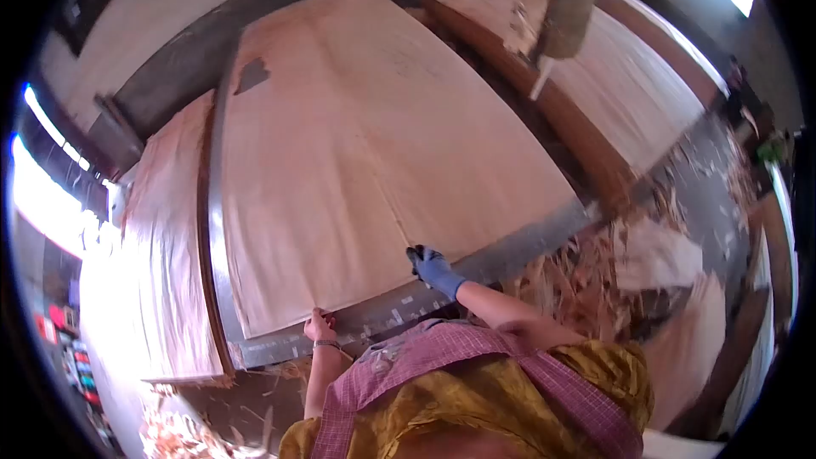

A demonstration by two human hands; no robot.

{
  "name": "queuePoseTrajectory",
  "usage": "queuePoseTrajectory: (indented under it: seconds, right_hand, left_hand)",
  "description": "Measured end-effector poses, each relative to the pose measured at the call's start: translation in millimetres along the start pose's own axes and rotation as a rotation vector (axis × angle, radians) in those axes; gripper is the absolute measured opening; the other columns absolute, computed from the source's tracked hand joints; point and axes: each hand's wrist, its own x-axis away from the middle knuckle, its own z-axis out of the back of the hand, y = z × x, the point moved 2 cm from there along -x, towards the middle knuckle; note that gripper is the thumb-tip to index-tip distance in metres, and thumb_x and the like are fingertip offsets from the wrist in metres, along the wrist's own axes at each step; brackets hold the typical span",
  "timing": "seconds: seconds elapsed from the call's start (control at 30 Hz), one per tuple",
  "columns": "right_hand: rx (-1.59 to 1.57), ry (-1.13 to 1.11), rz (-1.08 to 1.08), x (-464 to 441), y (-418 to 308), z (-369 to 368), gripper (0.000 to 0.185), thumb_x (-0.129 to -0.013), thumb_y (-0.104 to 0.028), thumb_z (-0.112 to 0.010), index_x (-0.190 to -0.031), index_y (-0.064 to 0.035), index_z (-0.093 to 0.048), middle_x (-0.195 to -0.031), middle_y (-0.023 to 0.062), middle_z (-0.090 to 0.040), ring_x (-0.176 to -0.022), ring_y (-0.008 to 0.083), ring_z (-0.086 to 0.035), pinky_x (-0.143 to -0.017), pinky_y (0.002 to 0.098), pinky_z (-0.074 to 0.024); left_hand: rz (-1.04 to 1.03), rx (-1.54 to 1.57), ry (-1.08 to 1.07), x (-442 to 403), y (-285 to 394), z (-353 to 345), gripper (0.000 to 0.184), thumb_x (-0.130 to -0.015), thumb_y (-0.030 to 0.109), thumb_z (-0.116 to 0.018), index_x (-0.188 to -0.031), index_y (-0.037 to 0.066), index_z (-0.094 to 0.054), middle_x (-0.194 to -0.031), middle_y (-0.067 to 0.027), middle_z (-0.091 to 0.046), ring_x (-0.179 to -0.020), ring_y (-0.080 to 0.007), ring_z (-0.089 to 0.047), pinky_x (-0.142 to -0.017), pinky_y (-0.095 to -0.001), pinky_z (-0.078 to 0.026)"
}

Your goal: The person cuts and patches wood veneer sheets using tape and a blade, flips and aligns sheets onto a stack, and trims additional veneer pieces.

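A large pale wood veneer sheet (357,136) covers the metal-topped table in front of me, with a torn hole near its far left corner. My left hand (320,325) is bare and pinches the sheet's near edge, left of centre. My right hand (435,270), in a blue-grey glove with dark fingertips, rests at the near edge by a long crease in the sheet. Its fingers are curled together; what lies between them, if anything, is hidden.
A stack of veneer (174,246) stands close on the left, and another stack (586,85) lies at the right behind a wrapped post (561,4). Torn veneer scraps (586,280) pile up right of the table. More shavings (191,433) lie at the lower left.
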Motion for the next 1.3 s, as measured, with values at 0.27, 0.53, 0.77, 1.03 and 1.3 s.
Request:
queuePoseTrajectory:
  seconds: [0.27,0.53,0.77,1.03,1.3]
  right_hand:
    - [0.081,0.186,0.181,89.3,28.5,5.1,0.040,-0.095,-0.042,-0.049,-0.115,-0.0088,-0.058,-0.097,0.0234,-0.065,-0.092,0.0416,-0.062,-0.081,0.0505,-0.0482]
    - [0.137,0.123,-0.091,228.3,143.7,18.5,0.040,-0.095,-0.042,-0.047,-0.116,-0.0097,-0.057,-0.103,0.0215,-0.063,-0.097,0.0392,-0.062,-0.082,0.0494,-0.0494]
    - [-0.210,0.105,-0.415,301.3,244.2,106.8,0.031,-0.097,-0.030,-0.045,-0.108,-0.0055,-0.060,-0.093,0.0207,-0.062,-0.088,0.0391,-0.063,-0.080,0.0443,-0.0480]
    - [-0.157,0.129,-0.757,397.4,376.2,161.4,0.041,-0.096,-0.043,-0.045,-0.114,-0.0097,-0.061,-0.109,0.0222,-0.064,-0.102,0.0389,-0.061,-0.089,0.0459,-0.0478]
    - [-0.264,0.237,-1.082,480.8,432.5,141.8,0.040,-0.096,-0.042,-0.040,-0.109,-0.0092,-0.060,-0.110,0.0246,-0.063,-0.101,0.0405,-0.061,-0.089,0.0490,-0.0460]
  left_hand:
    - [0.005,-0.208,-0.234,3.2,0.7,14.6,0.026,-0.087,0.027,-0.063,-0.092,0.001,-0.060,-0.084,-0.0129,-0.067,-0.065,-0.0188,-0.065,-0.046,-0.0257,-0.046]
    - [0.158,-0.423,-0.306,-57.7,-0.6,23.9,0.035,-0.088,0.029,-0.057,-0.102,-0.003,-0.061,-0.094,-0.0119,-0.065,-0.079,-0.0182,-0.061,-0.064,-0.0288,-0.049]
    - [-0.375,-0.785,-0.091,22.2,0.6,4.3,0.033,-0.088,0.016,-0.057,-0.115,-0.002,-0.054,-0.106,-0.0118,-0.059,-0.088,-0.0240,-0.057,-0.075,-0.0375,-0.049]
    - [-1.403,-1.170,-0.666,245.2,-90.7,-220.8,0.038,-0.089,0.010,-0.057,-0.125,0.000,-0.047,-0.128,-0.0178,-0.045,-0.109,-0.0316,-0.050,-0.090,-0.0448,-0.044]
    - [-1.797,-1.237,-1.315,432.5,-210.6,-385.3,0.036,-0.087,0.011,-0.060,-0.120,0.001,-0.053,-0.120,-0.0158,-0.055,-0.114,-0.0327,-0.050,-0.100,-0.0454,-0.038]
